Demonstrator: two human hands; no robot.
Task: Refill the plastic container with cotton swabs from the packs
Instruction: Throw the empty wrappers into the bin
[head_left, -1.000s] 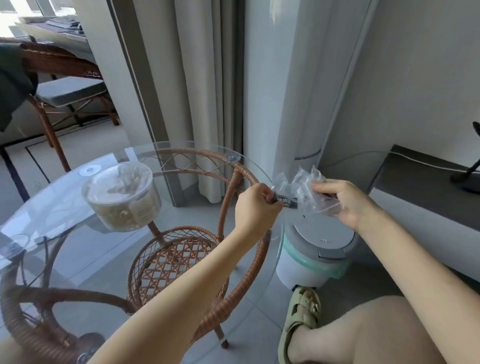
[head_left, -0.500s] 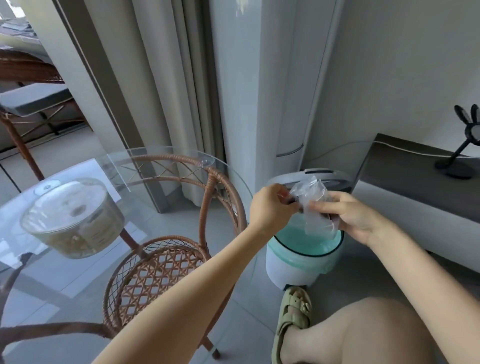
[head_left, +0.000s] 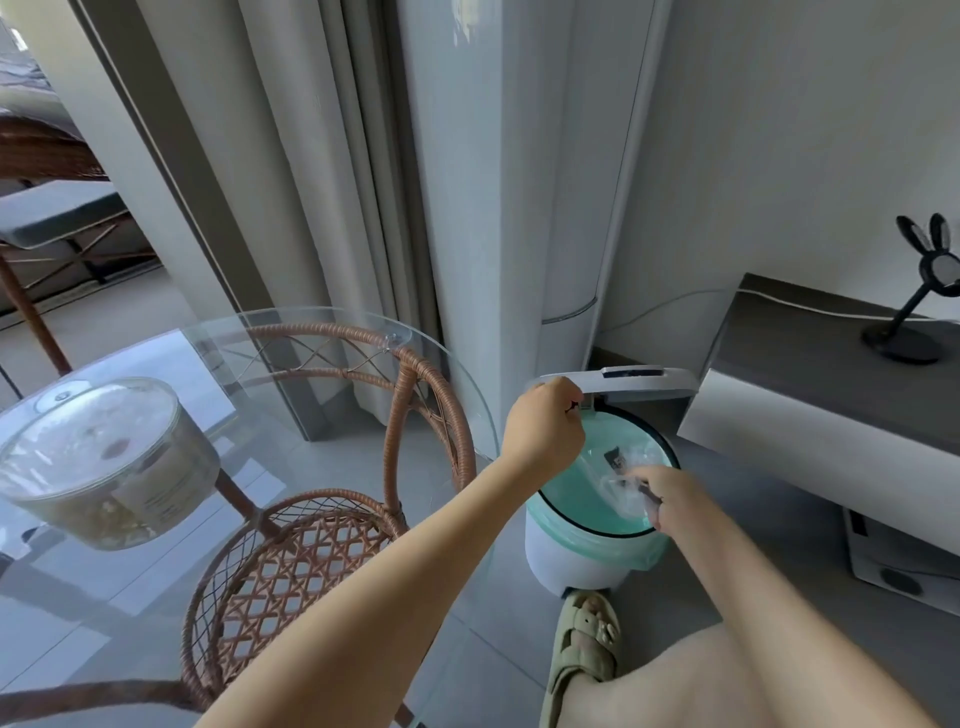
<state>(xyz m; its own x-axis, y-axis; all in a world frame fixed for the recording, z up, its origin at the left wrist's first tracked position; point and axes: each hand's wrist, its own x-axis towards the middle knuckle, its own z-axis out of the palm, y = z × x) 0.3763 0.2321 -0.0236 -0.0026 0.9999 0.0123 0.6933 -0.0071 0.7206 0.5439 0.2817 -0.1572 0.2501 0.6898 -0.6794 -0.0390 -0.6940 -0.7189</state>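
The plastic container (head_left: 98, 457) sits on the left of the glass table (head_left: 457, 364), upright with its clear lid on and a pale mass of cotton swabs showing through the wall, so the filling looks done or nearly so. It stands well apart from both hands, which are over at the right, above the bin (head_left: 571, 561). The right hand (head_left: 670, 499) grasps a crumpled clear pack (head_left: 621, 483) by one end and holds it low inside the bin's mouth, just over the teal liner. The pack looks empty to me, which would explain why it is here and not over the container. The left hand (head_left: 545, 426) hangs clenched just above the bin's far-left rim, close under the raised lid (head_left: 623, 379). There is a dark speck at its fingertips (a torn scrap of the pack, perhaps, but I cannot tell), and it does not appear to touch the lid. A foot in a green sandal (head_left: 587, 639) is planted right at the near base of the bin; I would guess it is pressing a pedal, which keeps the lid up and leaves both hands free. Beneath the glass, the table's wicker frame (head_left: 431, 405) curves down to a woven shelf. Behind it hangs a grey curtain (head_left: 311, 208), and on the low cabinet (head_left: 831, 364) at the far right stands a small rabbit-eared mirror (head_left: 930, 270).
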